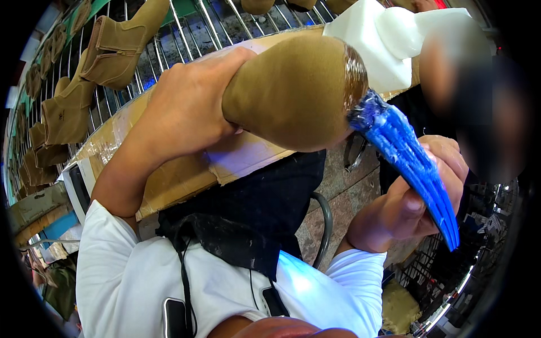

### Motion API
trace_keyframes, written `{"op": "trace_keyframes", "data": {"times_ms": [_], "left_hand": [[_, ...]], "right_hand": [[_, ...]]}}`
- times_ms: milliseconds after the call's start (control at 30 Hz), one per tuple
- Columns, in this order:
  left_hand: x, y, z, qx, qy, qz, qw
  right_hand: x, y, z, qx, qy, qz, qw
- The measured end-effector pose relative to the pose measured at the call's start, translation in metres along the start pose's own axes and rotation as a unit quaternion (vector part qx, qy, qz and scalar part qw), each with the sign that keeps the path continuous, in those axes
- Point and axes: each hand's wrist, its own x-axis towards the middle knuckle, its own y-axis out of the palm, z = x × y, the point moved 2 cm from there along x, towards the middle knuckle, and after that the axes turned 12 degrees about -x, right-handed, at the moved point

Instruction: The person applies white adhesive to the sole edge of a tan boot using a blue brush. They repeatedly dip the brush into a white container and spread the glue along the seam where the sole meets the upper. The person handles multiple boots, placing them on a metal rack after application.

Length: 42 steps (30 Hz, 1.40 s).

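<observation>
Tan boots (112,48) hang on a wire rack (186,28) behind the cardboard-covered surface (169,180). The left hand (180,112) grips a tan boot piece (293,93); the right hand (417,197) clasps a blue brush (411,163) touching its end.

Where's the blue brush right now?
In the head view, the blue brush is right of centre, held in the right hand, its bristle end touching the rim of the tan boot that the left hand grips.
</observation>
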Motion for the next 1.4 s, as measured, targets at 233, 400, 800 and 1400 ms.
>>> {"op": "trace_keyframes", "data": {"times_ms": [233,400,800,1400], "left_hand": [[-0.028,-0.001,0.039,-0.063,-0.092,-0.006,0.994],[-0.051,-0.01,0.061,-0.294,-0.141,-0.083,0.942],[-0.087,0.019,0.025,-0.419,-0.252,0.104,0.866],[-0.104,0.019,0.013,-0.437,-0.235,0.149,0.855]], "right_hand": [[-0.066,0.006,-0.055,0.033,0.25,-0.009,0.968],[-0.091,0.03,-0.081,-0.013,0.258,0.043,0.965],[-0.109,0.043,-0.056,0.302,0.519,-0.007,0.799],[-0.044,0.057,0.001,0.375,0.414,-0.015,0.829]]}}
